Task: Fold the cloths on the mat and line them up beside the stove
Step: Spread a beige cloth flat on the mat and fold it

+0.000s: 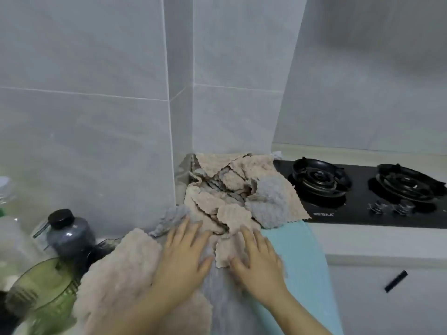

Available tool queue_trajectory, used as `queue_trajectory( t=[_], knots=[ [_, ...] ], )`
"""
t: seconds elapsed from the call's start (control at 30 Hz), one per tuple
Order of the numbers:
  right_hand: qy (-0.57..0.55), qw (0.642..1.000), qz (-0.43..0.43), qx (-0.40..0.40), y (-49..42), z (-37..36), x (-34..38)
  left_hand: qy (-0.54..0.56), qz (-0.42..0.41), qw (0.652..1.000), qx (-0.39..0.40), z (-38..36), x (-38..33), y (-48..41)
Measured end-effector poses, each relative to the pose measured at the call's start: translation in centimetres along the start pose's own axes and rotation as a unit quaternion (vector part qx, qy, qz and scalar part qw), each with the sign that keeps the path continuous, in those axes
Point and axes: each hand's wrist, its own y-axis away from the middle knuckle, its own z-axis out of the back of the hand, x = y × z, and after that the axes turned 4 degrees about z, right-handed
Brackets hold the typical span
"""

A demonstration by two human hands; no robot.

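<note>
A heap of crumpled beige and grey cloths (225,189) lies in the counter corner, left of the black two-burner stove (362,189). A light blue mat (297,257) runs from the heap toward me. A grey cloth (217,293) is spread on the mat. My left hand (183,252) lies flat on it with fingers straight, next to a beige cloth (121,269) at the left. My right hand (256,257) presses flat on a small beige cloth (225,252) and the grey one. Neither hand grips anything.
A dark-capped grey bottle (70,233), a green transparent jug (46,291) and clear containers (9,238) crowd the left. Tiled walls enclose the corner. A white cabinet front with a black handle (396,281) is below the stove.
</note>
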Motion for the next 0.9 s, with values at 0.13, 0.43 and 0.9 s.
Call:
queue_trajectory(
  t=[0.13, 0.43, 0.9],
  knots=[
    [-0.006, 0.999, -0.013, 0.031, 1.8, -5.0, -1.5, -0.025, -0.001, 0.999, 0.030, -3.7, 1.1, 4.2],
    [0.070, 0.990, 0.074, -0.100, 3.6, -9.8, -3.4, 0.057, 0.075, 0.993, -0.077, -3.8, 0.9, 7.8],
    [0.070, 0.988, 0.075, -0.119, 10.4, -10.2, -3.2, 0.110, 0.109, 0.981, 0.114, 1.0, 0.9, 13.5]
  ],
)
